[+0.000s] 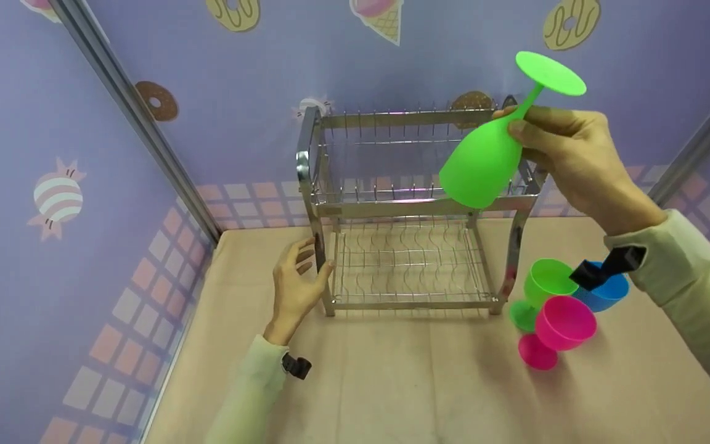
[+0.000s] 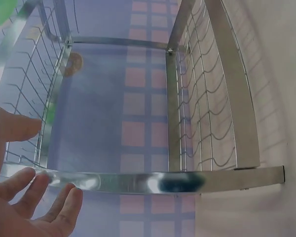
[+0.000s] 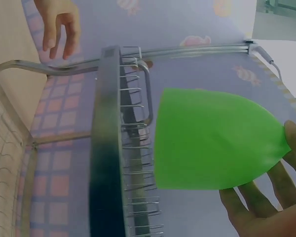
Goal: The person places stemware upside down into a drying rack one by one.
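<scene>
The right hand (image 1: 583,154) grips a green goblet (image 1: 483,165), mouth tilted down, above the rack (image 1: 386,209); the left hand (image 1: 295,287), fingers loose, is beside the rack's left post (three upright cups (image 1: 566,327) stand right of the rack).

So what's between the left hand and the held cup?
The rack: the head and right wrist views both show its frame between the left hand and the held cup.

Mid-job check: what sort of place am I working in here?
Probably a staged tabletop booth rather than a real kitchen: purple sweets-print walls meet at a metal corner strip, and a two-tier metal dish rack stands on a pale work surface beside colourful goblets.
</scene>
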`<state>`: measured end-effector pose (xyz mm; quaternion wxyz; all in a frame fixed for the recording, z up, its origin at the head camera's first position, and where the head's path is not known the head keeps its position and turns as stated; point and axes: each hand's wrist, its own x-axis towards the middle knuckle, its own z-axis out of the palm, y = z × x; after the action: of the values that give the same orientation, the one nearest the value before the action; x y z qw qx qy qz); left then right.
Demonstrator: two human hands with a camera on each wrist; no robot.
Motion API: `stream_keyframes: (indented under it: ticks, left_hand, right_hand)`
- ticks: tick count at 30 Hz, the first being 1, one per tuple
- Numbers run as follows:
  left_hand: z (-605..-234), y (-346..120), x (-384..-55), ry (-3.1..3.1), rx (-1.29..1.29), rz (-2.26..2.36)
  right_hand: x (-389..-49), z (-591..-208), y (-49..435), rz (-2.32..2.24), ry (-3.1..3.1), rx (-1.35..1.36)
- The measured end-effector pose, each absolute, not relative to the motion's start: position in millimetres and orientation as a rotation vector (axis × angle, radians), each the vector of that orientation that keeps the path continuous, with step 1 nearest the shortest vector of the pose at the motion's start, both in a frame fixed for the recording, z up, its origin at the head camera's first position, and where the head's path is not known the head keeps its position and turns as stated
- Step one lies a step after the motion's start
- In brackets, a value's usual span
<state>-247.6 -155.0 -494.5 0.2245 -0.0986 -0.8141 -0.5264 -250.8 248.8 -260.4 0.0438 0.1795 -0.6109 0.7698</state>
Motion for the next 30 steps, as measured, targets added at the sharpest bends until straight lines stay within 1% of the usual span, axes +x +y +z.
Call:
stream_keyframes:
  ticks: [7, 14, 22, 30]
  left_hand:
    - [-501, -163, -259, -2.248, -0.191, -1.445]
    - [-507, -162, -267, -2.243, -0.137, -1.467]
    - [-510, -159, -277, -2.253, -0.124, -1.5]
    - [-516, -154, -283, -2.241, -0.141, -1.528]
  right_hand:
    - [-271, -243, 253, 2.265, -1.912, 0.564]
    - [-294, -235, 259, 2.204, -1.989, 0.45]
    - [-311, -234, 263, 2.126, -2.04, 0.369]
    - [-328, -241, 259, 1.946, -2.207, 0.216]
